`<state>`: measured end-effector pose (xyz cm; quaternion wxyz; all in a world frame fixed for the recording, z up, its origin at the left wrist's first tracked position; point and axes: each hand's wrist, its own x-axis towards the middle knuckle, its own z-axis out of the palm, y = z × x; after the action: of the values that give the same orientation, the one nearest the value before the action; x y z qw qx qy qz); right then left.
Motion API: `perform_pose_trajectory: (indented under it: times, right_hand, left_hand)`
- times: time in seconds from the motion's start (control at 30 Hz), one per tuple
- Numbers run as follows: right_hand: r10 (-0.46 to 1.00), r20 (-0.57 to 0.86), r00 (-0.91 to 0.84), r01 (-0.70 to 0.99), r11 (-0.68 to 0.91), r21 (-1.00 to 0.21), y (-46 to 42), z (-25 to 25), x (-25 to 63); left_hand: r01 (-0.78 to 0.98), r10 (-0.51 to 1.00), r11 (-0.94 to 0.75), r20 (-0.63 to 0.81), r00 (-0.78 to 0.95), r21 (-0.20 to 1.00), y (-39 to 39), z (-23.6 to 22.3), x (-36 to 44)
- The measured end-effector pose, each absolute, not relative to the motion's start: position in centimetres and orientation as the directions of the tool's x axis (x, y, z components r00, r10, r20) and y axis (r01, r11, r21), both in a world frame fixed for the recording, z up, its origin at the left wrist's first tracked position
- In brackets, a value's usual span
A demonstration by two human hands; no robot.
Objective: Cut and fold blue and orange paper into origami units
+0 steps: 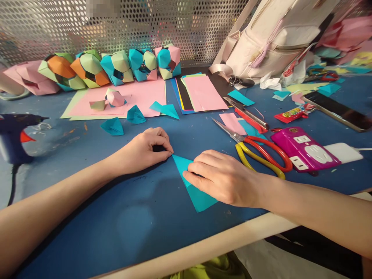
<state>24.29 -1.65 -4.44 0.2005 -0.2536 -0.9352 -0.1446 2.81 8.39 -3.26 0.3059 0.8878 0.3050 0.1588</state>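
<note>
Here, L hand (pixel 148 149) pinches teal paper (pixel 200 199), R hand (pixel 222 178) atop, grip unclear, on blue tbl (pixel 165 228) by perf. panel (pixel 168 31).

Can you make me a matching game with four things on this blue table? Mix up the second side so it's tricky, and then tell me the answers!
Things:
1. nearest turquoise paper
2. scissors
3. glue gun
4. socket block

Clues:
A. bright purple with white parts
B. partly under the right hand
C. partly red, partly yellow
D. at the left edge of the picture

Right pairs: 1-B, 2-C, 3-D, 4-A
</note>
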Motion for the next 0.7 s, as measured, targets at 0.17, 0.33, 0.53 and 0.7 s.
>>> perform_pose_trajectory:
  times: [0.17,0.33,0.53,0.7]
  right_hand:
    - [0.407,0.459,-0.790,0.526,0.834,0.166,-1.74,-4.44,24.26]
    - [0.411,0.453,-0.791,0.524,0.838,0.155,-1.82,-4.45,24.23]
    - [0.414,0.456,-0.788,0.522,0.841,0.139,-1.83,-4.36,24.15]
    - [0.411,0.445,-0.796,0.523,0.836,0.164,-1.84,-4.31,24.21]
  left_hand:
    - [0.445,0.638,-0.630,0.097,0.764,0.637,8.38,-3.17,2.86]
    - [0.451,0.642,-0.621,0.087,0.761,0.641,8.35,-3.12,2.82]
    - [0.462,0.648,-0.607,0.068,0.758,0.647,8.34,-2.92,2.88]
    - [0.449,0.649,-0.599,0.074,0.757,0.663,8.16,-2.69,2.91]
